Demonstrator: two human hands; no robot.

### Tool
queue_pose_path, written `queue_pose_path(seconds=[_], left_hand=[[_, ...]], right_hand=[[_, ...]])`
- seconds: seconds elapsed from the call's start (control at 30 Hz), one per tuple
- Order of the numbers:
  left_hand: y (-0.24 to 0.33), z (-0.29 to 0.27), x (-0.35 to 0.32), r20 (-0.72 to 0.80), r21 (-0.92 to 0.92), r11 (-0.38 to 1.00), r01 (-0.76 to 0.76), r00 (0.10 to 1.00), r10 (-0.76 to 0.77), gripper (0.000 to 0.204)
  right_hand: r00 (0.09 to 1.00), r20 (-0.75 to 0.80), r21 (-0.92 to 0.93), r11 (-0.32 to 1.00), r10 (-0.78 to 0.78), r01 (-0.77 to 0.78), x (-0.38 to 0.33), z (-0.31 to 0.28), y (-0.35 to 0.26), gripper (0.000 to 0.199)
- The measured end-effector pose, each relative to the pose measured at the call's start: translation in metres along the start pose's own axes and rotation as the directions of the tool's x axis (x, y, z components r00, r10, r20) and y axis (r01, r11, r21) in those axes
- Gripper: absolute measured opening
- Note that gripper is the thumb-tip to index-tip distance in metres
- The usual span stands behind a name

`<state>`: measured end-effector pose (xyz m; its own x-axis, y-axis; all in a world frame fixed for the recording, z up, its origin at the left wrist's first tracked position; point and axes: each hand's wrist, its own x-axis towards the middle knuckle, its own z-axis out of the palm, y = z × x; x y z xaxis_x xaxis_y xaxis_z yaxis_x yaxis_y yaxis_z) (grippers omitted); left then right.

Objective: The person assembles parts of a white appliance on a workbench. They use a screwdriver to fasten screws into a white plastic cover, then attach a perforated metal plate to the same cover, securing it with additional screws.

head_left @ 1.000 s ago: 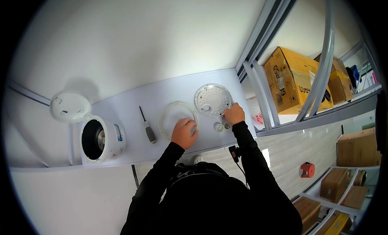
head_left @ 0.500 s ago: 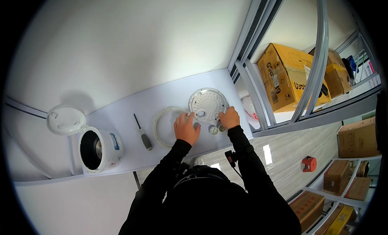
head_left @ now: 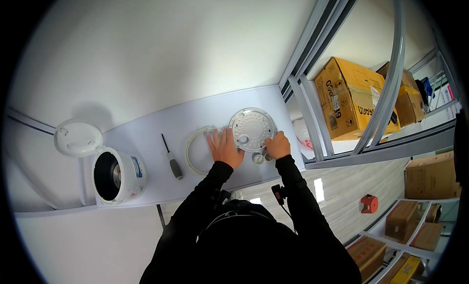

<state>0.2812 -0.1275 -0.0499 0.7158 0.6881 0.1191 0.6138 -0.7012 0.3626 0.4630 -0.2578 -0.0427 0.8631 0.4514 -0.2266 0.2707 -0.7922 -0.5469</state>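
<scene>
White tbl [head_left: 146,143], disc [head_left: 252,126] beside R hand [head_left: 279,145]

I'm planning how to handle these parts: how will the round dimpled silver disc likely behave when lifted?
The dimpled silver disc is probably stiff, since its outline looks evenly round with no sag. It seems thin for its width, so it may be fairly light. Its glossy sheen suggests it could be somewhat slippery.
</scene>
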Motion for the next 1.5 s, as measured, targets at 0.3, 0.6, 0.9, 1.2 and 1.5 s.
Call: queue_pose_path(seconds=[0.3, 0.6, 0.9, 1.2, 1.5], left_hand=[[0.013, -0.021, 0.012, 0.174, -0.121, 0.991, 0.063, 0.984, -0.041, 0.094], [-0.002, -0.034, 0.000, 0.030, -0.128, 0.989, 0.071, 0.997, -0.067, 0.100], [-0.058, -0.062, -0.036, 0.032, -0.130, 0.981, 0.141, 0.990, -0.138, 0.100], [-0.126, -0.081, -0.074, 0.047, -0.184, 0.976, 0.119, 0.993, -0.113, 0.095], [-0.157, -0.098, -0.083, 0.177, -0.056, 0.996, 0.066, 0.983, -0.056, 0.087]], right_hand=[[0.995, -0.072, 0.007, 0.998, -0.067, 0.068, -0.006, -0.004, 0.005, 0.050], [0.986, -0.079, 0.034, 0.988, -0.147, 0.150, -0.027, -0.008, -0.013, 0.052], [0.952, -0.035, 0.037, 0.952, -0.303, 0.305, -0.069, 0.033, -0.036, 0.052], [0.916, 0.066, 0.104, 0.916, -0.395, 0.387, -0.119, 0.068, -0.070, 0.056], [0.930, 0.049, -0.010, 0.930, -0.365, 0.366, -0.159, 0.090, -0.073, 0.058]])
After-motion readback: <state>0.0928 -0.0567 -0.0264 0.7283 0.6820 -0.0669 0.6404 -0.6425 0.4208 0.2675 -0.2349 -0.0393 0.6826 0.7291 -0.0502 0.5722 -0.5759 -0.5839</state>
